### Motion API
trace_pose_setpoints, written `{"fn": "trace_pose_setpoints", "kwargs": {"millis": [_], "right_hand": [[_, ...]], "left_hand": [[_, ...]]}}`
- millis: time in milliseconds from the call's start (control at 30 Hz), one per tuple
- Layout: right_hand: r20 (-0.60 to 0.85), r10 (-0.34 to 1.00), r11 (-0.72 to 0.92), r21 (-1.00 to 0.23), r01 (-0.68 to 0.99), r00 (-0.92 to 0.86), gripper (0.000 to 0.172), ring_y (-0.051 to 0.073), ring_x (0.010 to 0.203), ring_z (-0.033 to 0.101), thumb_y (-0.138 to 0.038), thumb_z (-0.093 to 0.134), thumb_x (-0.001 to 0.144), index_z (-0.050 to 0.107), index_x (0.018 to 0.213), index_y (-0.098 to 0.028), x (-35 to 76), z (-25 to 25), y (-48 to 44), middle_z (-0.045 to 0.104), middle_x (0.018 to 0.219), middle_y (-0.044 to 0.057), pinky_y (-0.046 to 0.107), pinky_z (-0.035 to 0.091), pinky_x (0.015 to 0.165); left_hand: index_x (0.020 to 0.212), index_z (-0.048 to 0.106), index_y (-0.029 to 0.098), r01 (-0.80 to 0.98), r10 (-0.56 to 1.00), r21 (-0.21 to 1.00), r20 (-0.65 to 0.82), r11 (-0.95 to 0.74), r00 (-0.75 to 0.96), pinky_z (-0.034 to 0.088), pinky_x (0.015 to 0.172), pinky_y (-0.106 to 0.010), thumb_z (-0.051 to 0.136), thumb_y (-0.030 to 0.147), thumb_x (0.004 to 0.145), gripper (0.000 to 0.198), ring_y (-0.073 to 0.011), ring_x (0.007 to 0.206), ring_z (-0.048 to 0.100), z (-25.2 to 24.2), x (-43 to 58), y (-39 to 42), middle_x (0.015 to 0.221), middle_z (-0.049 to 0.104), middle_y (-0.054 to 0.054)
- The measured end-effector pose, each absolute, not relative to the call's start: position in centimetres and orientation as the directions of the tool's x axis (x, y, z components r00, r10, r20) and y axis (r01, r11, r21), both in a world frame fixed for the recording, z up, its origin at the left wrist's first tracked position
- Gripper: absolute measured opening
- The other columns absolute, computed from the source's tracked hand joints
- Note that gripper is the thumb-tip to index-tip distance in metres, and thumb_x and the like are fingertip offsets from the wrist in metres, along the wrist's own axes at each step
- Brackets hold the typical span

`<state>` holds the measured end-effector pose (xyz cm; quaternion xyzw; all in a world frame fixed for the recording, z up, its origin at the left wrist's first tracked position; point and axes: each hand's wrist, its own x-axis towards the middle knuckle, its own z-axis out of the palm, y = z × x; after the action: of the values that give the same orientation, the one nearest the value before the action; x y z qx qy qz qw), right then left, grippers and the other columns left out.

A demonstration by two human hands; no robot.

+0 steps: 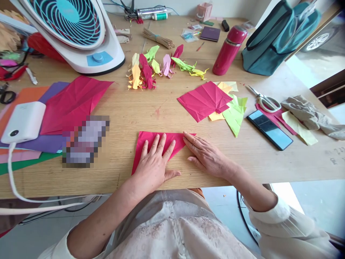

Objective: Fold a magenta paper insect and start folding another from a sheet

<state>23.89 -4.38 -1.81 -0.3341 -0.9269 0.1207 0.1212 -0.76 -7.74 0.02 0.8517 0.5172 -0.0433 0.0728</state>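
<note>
A folded red paper [138, 144] lies near the front edge of the wooden table [129, 115]. My left hand [155, 160] rests flat on it with the fingers spread. At the paper's right corner, my right hand [203, 153] touches it with its fingertips, its fingers stretched out and the thumb apart. The palm of my left hand hides part of the paper. Behind my right hand lies a creased red sheet [202, 99], partly over yellow and green folded papers [235, 113]. Another creased red sheet [78, 100] is on the left, over a stack of coloured paper [55, 143].
Folded paper figures [147, 73] stand at the back centre, near a red flask [229, 52]. A fan [99, 54] and a white power bank [23, 122] are on the left. White-handled scissors [266, 102], a phone [269, 129] and a cloth [309, 111] lie on the right.
</note>
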Motion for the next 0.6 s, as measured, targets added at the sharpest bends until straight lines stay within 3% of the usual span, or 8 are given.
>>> {"fn": "trace_pose_setpoints", "kwargs": {"millis": [167,367,600], "right_hand": [[0.128,0.625,0.768,-0.281,0.576,-0.770,0.072,0.031,0.158,0.021,-0.049,0.038,0.107,0.019,0.164,-0.010,24.0,-2.1,-4.6,0.019,0.169,0.020,0.054,0.027,0.128],[0.101,0.605,0.776,-0.295,0.557,-0.790,0.063,0.035,0.159,0.014,-0.050,0.043,0.106,0.030,0.162,-0.027,24.0,-1.9,-4.5,0.003,0.172,0.013,0.060,0.026,0.126],[0.075,0.607,0.768,-0.311,0.560,-0.791,0.061,0.035,0.158,0.018,-0.048,0.044,0.106,0.034,0.161,-0.025,23.9,-1.5,-4.6,0.004,0.172,0.015,0.058,0.024,0.127]], "left_hand": [[0.161,0.027,0.005,0.892,0.871,0.047,-0.198,-0.449,0.449,0.020,0.124,-0.067,0.048,0.078,0.089,0.105,-0.0411,0.157,0.020,0.7,-0.7,-7.6,0.169,0.018,-0.024],[0.162,0.027,0.009,0.883,0.855,0.043,-0.230,-0.468,0.465,0.022,0.122,-0.068,0.042,0.077,0.092,0.098,-0.0406,0.157,0.022,0.8,-1.3,-7.2,0.169,0.017,-0.021],[0.158,0.036,0.014,0.865,0.845,0.125,-0.188,-0.485,0.501,0.011,0.124,-0.069,0.027,0.069,0.101,0.079,-0.0322,0.155,0.031,1.6,-2.3,-6.2,0.166,0.031,-0.016]]}}
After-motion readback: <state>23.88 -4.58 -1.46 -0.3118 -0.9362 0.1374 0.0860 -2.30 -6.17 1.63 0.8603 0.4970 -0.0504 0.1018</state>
